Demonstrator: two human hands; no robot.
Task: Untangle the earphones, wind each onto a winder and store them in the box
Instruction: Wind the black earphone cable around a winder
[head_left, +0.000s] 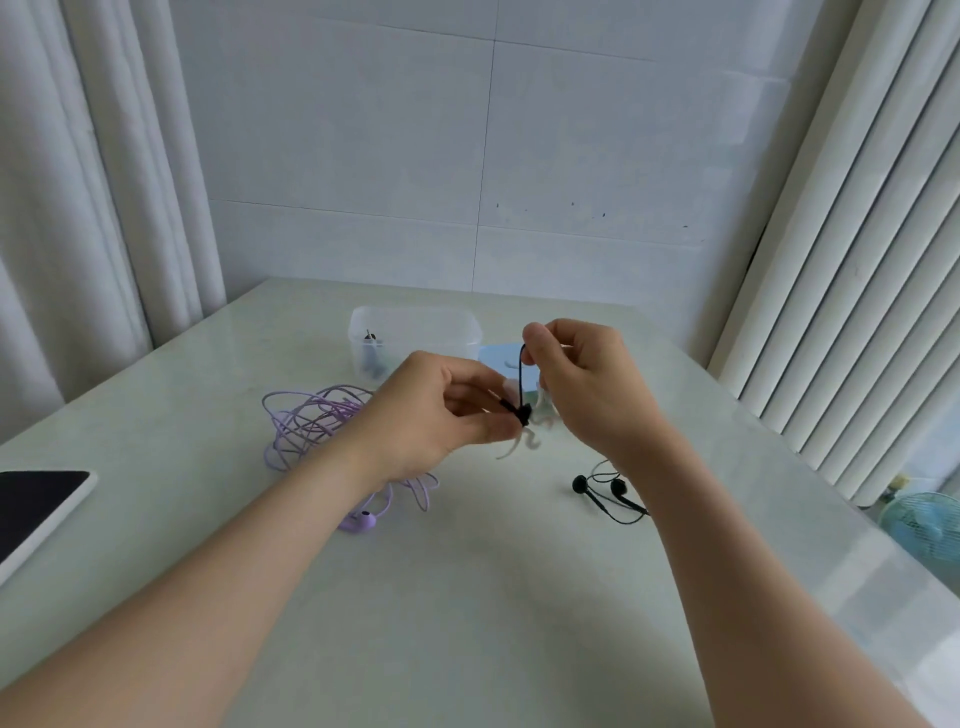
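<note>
Head: left hand (441, 410), right hand (587, 384) fingers (535, 340) pinch black cord (521, 374); purple earphones (306, 421), box (415, 332) near.

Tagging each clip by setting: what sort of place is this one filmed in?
Probably a room in a home, not a lab or workshop: a pale table set against a white tiled wall, white curtains hanging beside it, and a small blue fan low at right.
</note>
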